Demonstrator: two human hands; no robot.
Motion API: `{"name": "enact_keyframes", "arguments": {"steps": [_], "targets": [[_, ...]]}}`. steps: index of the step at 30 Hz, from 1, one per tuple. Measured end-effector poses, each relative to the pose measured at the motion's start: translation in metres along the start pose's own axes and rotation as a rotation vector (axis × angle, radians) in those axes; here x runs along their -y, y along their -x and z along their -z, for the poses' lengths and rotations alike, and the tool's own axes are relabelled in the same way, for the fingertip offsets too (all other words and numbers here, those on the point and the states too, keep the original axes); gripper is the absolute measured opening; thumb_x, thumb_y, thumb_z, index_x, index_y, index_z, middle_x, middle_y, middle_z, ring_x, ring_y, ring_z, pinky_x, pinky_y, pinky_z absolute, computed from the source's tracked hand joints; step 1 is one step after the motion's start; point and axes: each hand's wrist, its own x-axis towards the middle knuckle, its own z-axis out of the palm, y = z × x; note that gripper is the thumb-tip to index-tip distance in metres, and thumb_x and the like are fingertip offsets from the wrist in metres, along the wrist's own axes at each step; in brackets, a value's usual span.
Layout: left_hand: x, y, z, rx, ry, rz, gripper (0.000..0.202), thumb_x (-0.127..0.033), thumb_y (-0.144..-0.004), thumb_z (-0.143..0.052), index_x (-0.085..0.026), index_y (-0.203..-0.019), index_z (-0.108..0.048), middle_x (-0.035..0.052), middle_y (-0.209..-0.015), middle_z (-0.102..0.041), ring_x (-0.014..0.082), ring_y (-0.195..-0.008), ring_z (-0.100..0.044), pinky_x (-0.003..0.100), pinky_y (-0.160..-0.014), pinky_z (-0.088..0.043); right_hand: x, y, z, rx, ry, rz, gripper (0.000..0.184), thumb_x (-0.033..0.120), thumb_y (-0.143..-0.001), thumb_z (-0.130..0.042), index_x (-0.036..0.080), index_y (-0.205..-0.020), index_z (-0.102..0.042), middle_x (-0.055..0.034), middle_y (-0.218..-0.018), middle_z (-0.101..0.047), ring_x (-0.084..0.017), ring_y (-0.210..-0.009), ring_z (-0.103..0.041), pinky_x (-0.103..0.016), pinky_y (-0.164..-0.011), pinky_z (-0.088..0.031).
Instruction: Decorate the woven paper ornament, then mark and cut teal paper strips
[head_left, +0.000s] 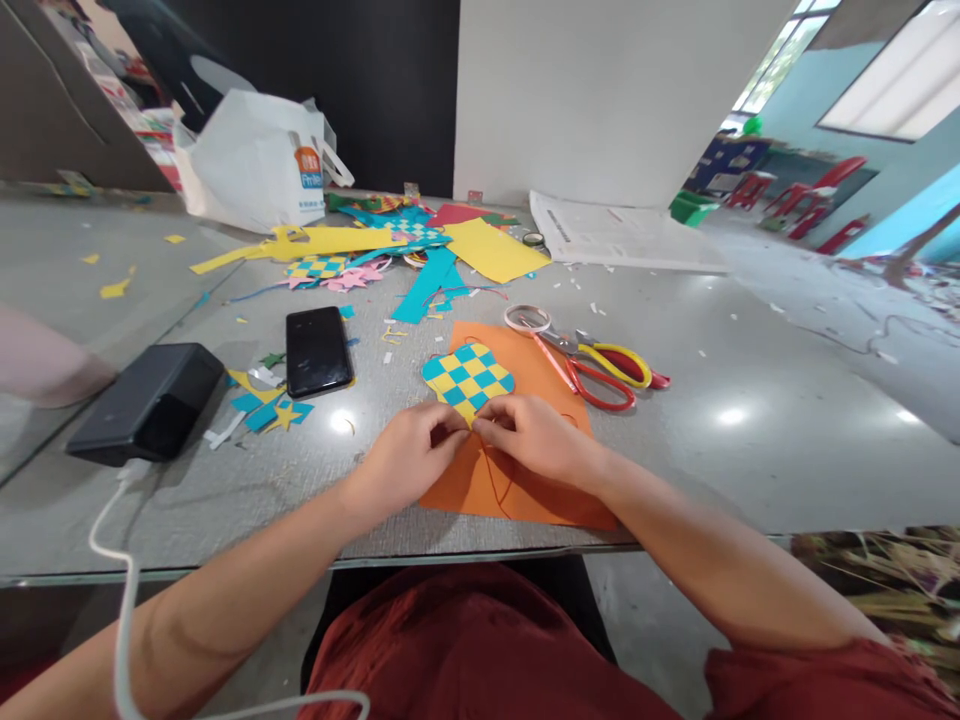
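A woven paper ornament (469,373), checked blue and yellow with rounded lobes, lies over an orange sheet (540,490). My left hand (412,447) pinches its lower tip from the left side. From the right, my right hand (536,440) pinches the same tip, its fingertips almost meeting those of the left. A thin red string (498,485) hangs from between the fingers and loops down on the orange sheet. Whether each hand grips string, paper or both is hidden by the fingers.
Scissors with yellow and red handles (611,378) and a tape roll (527,319) lie to the right. At left are a phone (319,350), a black power bank (150,400) with a white cable, and paper scraps. Behind sit yellow paper (491,250), newspaper (615,232) and a plastic bag (247,165).
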Motion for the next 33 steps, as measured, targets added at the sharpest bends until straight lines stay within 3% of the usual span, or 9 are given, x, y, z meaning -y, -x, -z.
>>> {"name": "enact_keyframes", "arguments": {"steps": [8, 14, 22, 27, 29, 33], "targets": [[-0.008, -0.001, 0.006, -0.032, 0.221, 0.132, 0.020, -0.034, -0.088, -0.059, -0.019, -0.075, -0.064, -0.0010, -0.070, -0.065, 0.0133, -0.065, -0.057, 0.025, -0.061, -0.046, 0.005, 0.003, 0.000, -0.018, -0.079, -0.017, 0.008, 0.026, -0.090, -0.069, 0.019, -0.094, -0.068, 0.0057, -0.061, -0.055, -0.012, -0.057, -0.050, -0.026, -0.057, -0.035], [-0.008, -0.002, 0.009, -0.079, 0.262, 0.099, 0.018, -0.032, -0.085, -0.061, -0.020, -0.073, -0.065, 0.0028, -0.084, -0.068, 0.0167, -0.081, -0.064, 0.028, -0.070, -0.050, 0.000, 0.004, -0.009, -0.116, -0.025, 0.087, 0.012, 0.027, -0.088, -0.072, 0.020, -0.096, -0.066, 0.0067, -0.063, -0.052, -0.011, -0.059, -0.048, -0.025, -0.059, -0.033], [-0.008, -0.002, 0.008, -0.081, 0.318, 0.073, 0.019, -0.032, -0.086, -0.062, -0.020, -0.072, -0.063, 0.0038, -0.090, -0.069, 0.0182, -0.089, -0.065, 0.031, -0.077, -0.051, -0.003, 0.003, -0.013, -0.164, 0.009, 0.172, 0.005, 0.024, -0.093, -0.061, 0.021, -0.089, -0.061, 0.0051, -0.065, -0.054, -0.011, -0.056, -0.047, -0.025, -0.058, -0.032], [-0.008, -0.002, 0.008, -0.113, 0.355, 0.109, 0.021, -0.034, -0.084, -0.065, -0.019, -0.069, -0.063, 0.0059, -0.099, -0.070, 0.0202, -0.096, -0.066, 0.033, -0.083, -0.052, -0.002, 0.004, -0.016, -0.187, 0.110, 0.175, 0.013, 0.026, -0.094, -0.064, 0.021, -0.106, -0.060, 0.0049, -0.067, -0.058, -0.012, -0.057, -0.050, -0.024, -0.059, -0.033], [-0.008, -0.002, 0.008, -0.106, 0.420, 0.139, 0.020, -0.034, -0.082, -0.067, -0.019, -0.068, -0.063, 0.0052, -0.098, -0.070, 0.0186, -0.092, -0.065, 0.032, -0.080, -0.051, -0.001, 0.005, -0.016, -0.194, 0.147, 0.170, 0.019, 0.026, -0.094, -0.066, 0.021, -0.111, -0.059, 0.0051, -0.067, -0.058, -0.013, -0.057, -0.051, -0.024, -0.058, -0.032], [-0.010, -0.001, 0.010, -0.040, 0.636, 0.295, 0.019, -0.035, -0.075, -0.071, -0.018, -0.069, -0.063, -0.0011, -0.073, -0.060, 0.0099, -0.062, -0.049, 0.023, -0.056, -0.040, -0.001, 0.007, -0.016, -0.234, 0.166, 0.218, 0.014, 0.025, -0.097, -0.063, 0.020, -0.110, -0.059, 0.0051, -0.066, -0.057, -0.012, -0.055, -0.050, -0.024, -0.058, -0.031]]}}
